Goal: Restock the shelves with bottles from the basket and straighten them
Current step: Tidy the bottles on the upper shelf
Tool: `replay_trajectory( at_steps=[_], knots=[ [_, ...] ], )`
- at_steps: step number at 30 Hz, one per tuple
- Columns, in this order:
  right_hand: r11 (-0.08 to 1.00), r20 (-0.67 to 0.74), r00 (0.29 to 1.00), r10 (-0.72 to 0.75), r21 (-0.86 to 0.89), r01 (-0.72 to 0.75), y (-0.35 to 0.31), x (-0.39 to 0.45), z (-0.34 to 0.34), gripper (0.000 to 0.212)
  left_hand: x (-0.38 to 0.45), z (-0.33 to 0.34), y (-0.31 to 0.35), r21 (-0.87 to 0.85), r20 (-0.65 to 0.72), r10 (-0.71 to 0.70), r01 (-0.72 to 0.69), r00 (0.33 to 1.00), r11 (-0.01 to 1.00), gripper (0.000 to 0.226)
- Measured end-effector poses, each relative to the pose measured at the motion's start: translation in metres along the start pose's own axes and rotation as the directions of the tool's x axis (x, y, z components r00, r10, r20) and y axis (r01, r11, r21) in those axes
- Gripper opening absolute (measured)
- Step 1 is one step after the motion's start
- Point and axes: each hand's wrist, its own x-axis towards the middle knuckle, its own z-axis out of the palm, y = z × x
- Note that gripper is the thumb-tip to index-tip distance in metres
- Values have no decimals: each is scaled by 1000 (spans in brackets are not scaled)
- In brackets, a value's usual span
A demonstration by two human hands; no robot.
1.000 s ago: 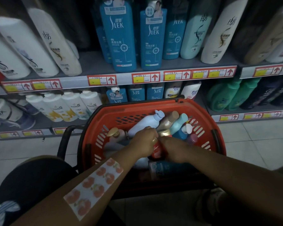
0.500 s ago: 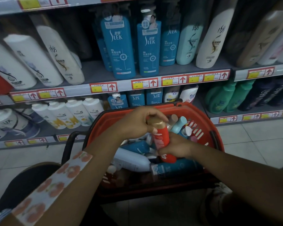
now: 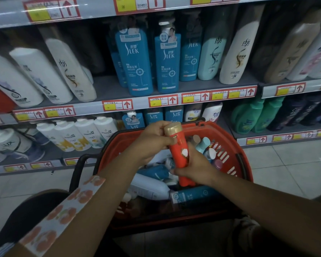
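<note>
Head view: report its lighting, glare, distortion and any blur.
Head view: dim overall; wide-angle bending tilts outer shelf bottles; pale glare on the top shelf rail; Slek labels readable; the red bottle, left hand and right hand slightly soft.

One camera sits on my head, looking forward and down over my own forearms. It is a wide-angle view, so the shelf edges point(image 3: 174, 101) bow and the bottles at the sides lean outward. I am close to the shelving, which fills the upper half. The red basket point(image 3: 230, 145) sits just below centre, near me, with my left hand point(image 3: 154, 141) and right hand point(image 3: 195, 167) over it. Floor tiles point(image 3: 285, 173) show lower right. No second view shares this scene.
</note>
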Motion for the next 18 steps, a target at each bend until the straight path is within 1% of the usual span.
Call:
replay_trajectory(
  at_steps=[2,4,6,8,9,10,12,15,18],
  knots=[
    [999,42,999,2,35,-4,0,-1,1,81,2,-9,2,-24,66,14,-13,998,1000,45],
    [998,74,997,24,64,-29,-1,0,0,77,3,-13,2,-63,99,33,-27,995,998,43],
    [994,139,989,55,85,-67,-4,-1,-4,67,3,-14,3,-110,113,64,-52,992,993,40],
    [984,204,975,90,132,-118,-9,-4,-4,54,3,-13,5,-125,112,92,-77,989,989,38],
    [980,216,971,100,147,-134,-13,-6,-3,49,1,-13,7,-123,106,102,-89,989,988,38],
    [981,199,975,99,144,-129,-18,-6,-1,46,0,-13,9,-115,92,114,-103,989,988,38],
    [994,119,991,54,92,-66,-30,-3,0,44,-5,-16,17,-93,52,151,-146,987,985,38],
    [997,24,1000,-19,69,17,-51,3,-1,51,-18,-22,32,-94,-47,233,-237,971,967,38],
    [996,5,998,-67,55,67,-72,2,4,60,-37,-30,44,-91,-140,297,-311,945,946,38]
  ],
)
